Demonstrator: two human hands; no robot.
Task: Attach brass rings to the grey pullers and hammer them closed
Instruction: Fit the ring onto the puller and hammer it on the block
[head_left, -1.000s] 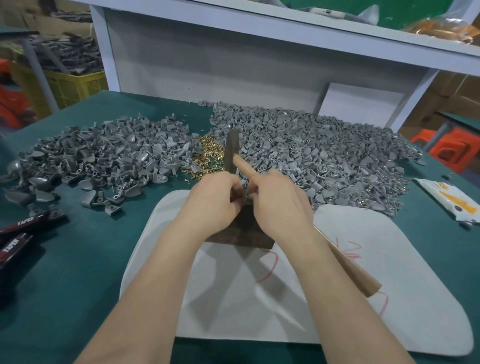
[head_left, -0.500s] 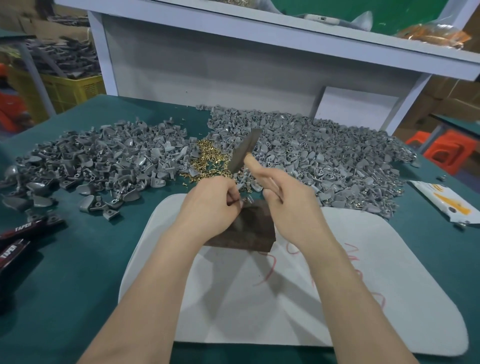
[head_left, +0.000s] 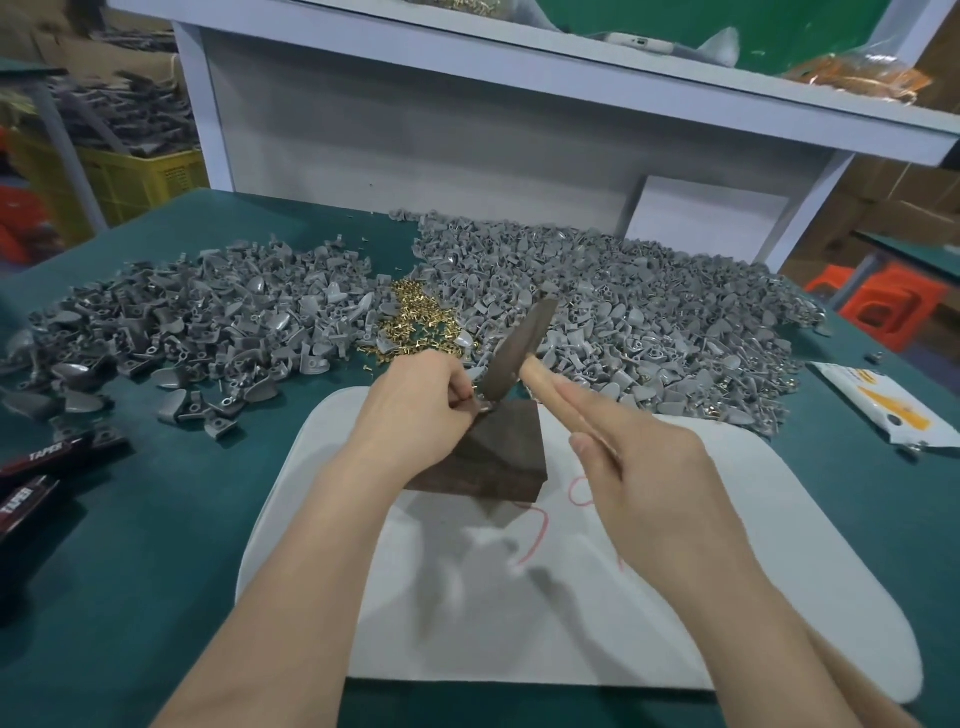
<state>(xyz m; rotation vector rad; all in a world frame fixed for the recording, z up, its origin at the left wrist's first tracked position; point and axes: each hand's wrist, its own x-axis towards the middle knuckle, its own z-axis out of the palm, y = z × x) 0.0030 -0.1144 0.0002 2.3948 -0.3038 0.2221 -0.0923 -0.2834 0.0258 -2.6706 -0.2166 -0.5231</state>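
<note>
My left hand (head_left: 415, 410) pinches a small grey puller against the top far edge of a dark metal block (head_left: 493, 457); the puller is mostly hidden by my fingers. My right hand (head_left: 639, 467) grips the wooden handle of a hammer (head_left: 519, 348), whose dark head slants just above the block by my left fingertips. Behind the block lies a small heap of brass rings (head_left: 415, 325). Grey pullers lie in two big heaps, one at the left (head_left: 182, 327) and one at the right (head_left: 649, 317).
The block stands on a white pad (head_left: 779, 571) on the green table (head_left: 130, 545). Dark packets marked TAPER (head_left: 36, 467) lie at the left edge, a white and orange packet (head_left: 883, 410) at the right. A white shelf unit (head_left: 467, 119) rises behind the heaps.
The hammer head has swung down from its raised slant towards the block and my left fingertips. My right hand has drawn back and to the right along the handle. My left hand stayed at the block.
</note>
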